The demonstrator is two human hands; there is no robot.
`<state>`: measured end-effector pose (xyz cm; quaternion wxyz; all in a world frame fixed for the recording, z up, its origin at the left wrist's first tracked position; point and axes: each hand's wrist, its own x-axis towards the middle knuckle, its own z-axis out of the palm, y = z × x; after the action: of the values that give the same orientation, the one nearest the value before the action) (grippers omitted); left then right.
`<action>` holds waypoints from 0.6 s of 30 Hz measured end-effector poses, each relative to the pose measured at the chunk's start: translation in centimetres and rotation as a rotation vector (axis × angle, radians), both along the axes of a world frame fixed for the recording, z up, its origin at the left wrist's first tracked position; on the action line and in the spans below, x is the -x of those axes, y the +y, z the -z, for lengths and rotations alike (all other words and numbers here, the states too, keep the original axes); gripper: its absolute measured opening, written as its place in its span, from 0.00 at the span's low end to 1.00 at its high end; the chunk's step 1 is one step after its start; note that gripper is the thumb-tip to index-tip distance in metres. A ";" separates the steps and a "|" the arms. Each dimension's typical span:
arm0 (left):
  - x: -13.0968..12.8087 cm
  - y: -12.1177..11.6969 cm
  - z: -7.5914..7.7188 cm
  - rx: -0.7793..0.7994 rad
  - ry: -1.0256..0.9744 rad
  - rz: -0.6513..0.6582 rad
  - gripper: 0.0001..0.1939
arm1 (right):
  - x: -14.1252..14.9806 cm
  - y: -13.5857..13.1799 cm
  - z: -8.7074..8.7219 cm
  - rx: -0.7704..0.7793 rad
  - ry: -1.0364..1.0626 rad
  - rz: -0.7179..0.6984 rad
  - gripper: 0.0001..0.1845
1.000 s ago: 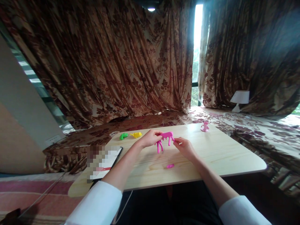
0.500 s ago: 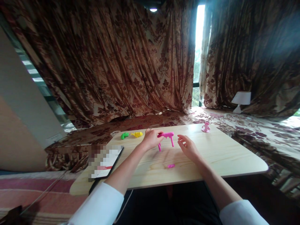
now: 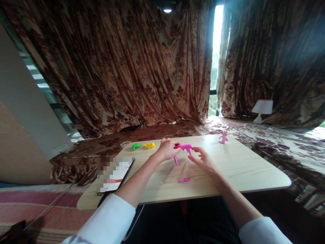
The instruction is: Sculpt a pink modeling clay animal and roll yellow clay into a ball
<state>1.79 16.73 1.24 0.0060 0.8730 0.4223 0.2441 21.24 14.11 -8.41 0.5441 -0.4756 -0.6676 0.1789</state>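
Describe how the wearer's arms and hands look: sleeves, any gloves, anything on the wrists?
The left sleeve and right sleeve are plain white, with no markings visible; both end around the elbow. The left hand and right hand are ungloved. No watch or bracelet shows; rings would be too small to make out.
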 end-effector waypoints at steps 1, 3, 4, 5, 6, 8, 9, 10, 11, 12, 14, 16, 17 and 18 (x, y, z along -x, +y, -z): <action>0.0 -0.1 -0.1 0.001 0.003 0.007 0.10 | 0.1 -0.1 -0.1 0.009 0.012 -0.012 0.26; -0.1 -0.2 -0.3 0.003 0.005 0.022 0.10 | 0.2 -0.1 -0.3 0.033 0.029 -0.053 0.29; -0.2 -0.3 -0.3 0.003 0.006 0.029 0.10 | 0.3 0.0 -0.3 0.046 0.035 -0.075 0.28; -0.3 -0.3 -0.4 0.004 0.007 0.037 0.10 | 0.3 0.0 -0.4 0.057 0.041 -0.093 0.27; -0.4 -0.4 -0.5 0.005 0.008 0.045 0.10 | 0.3 0.1 -0.3 0.067 0.047 -0.105 0.25; -0.5 -0.5 -0.5 0.007 0.010 0.056 0.10 | 0.2 0.4 -0.2 0.081 0.057 -0.115 0.21; -0.6 -0.5 -0.6 0.008 0.010 0.059 0.10 | 0.2 0.5 -0.1 0.084 0.062 -0.114 0.19; -0.6 -0.5 -0.6 0.009 0.011 0.062 0.10 | 0.1 0.6 0.0 0.085 0.066 -0.112 0.18; -0.6 -0.5 -0.6 0.009 0.012 0.064 0.10 | 0.1 0.7 0.0 0.085 0.069 -0.109 0.17; -0.6 -0.5 -0.6 0.009 0.013 0.065 0.10 | 0.1 0.7 0.1 0.083 0.070 -0.105 0.16; -0.6 -0.5 -0.6 0.009 0.019 0.069 0.10 | 0.1 0.6 0.0 0.081 0.067 -0.103 0.16; -0.5 -0.4 -0.6 0.011 0.029 0.069 0.10 | 0.1 0.3 -0.3 0.080 0.056 -0.109 0.17; -0.4 -0.2 -0.6 0.012 0.037 0.068 0.10 | 0.1 0.1 -0.5 0.079 0.047 -0.116 0.18; -0.3 -0.1 -0.5 0.016 0.047 0.066 0.10 | 0.1 -0.1 -0.7 0.077 0.038 -0.123 0.19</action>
<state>2.10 16.64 1.74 0.0111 0.8918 0.3951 0.2202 21.19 14.00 -7.75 0.5260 -0.4509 -0.6777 0.2466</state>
